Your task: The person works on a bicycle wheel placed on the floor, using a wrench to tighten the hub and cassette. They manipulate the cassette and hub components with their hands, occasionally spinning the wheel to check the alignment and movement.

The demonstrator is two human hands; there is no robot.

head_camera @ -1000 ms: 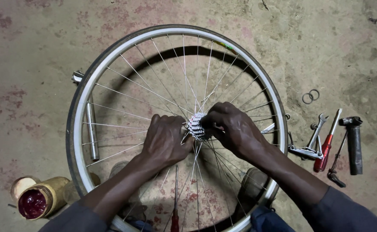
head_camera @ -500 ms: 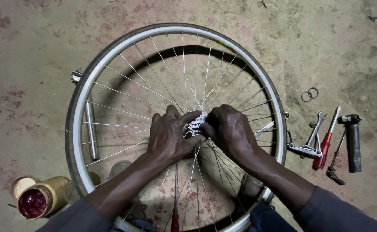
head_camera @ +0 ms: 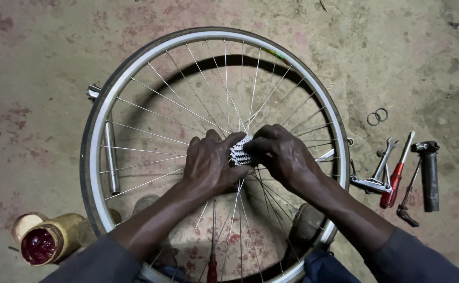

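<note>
Silver toothed sprocket cluster [head_camera: 240, 150] sits at the hub of a spoked bicycle wheel with a pale metal rim [head_camera: 94, 147], gripped from both sides by a person's two bare hands above a stained concrete floor [head_camera: 41, 57]. Nearest the camera, below the cluster and inside the rim, a red-handled screwdriver [head_camera: 212, 264] lies on the floor under the spokes. The left hand [head_camera: 208, 163] curls closed against the cluster's left side, fingers wrapped onto its teeth; the right hand [head_camera: 280, 154] closes over its right side, thumb and fingers pinched on the metal. Lower left of the cluster, outside the rim, an open yellowish tin of dark red grease [head_camera: 48, 241] lies tipped on its side, its round lid [head_camera: 24, 224] just beside it. Left of the cluster, a slim metal tube [head_camera: 111, 157] lies under the spokes. Right of the cluster, beyond the rim, lie a silver spanner [head_camera: 385, 157], a second red-handled screwdriver [head_camera: 397, 175] and a black handlebar grip [head_camera: 430, 175]. Farther off, two small metal rings [head_camera: 377, 116] touch each other.
</note>
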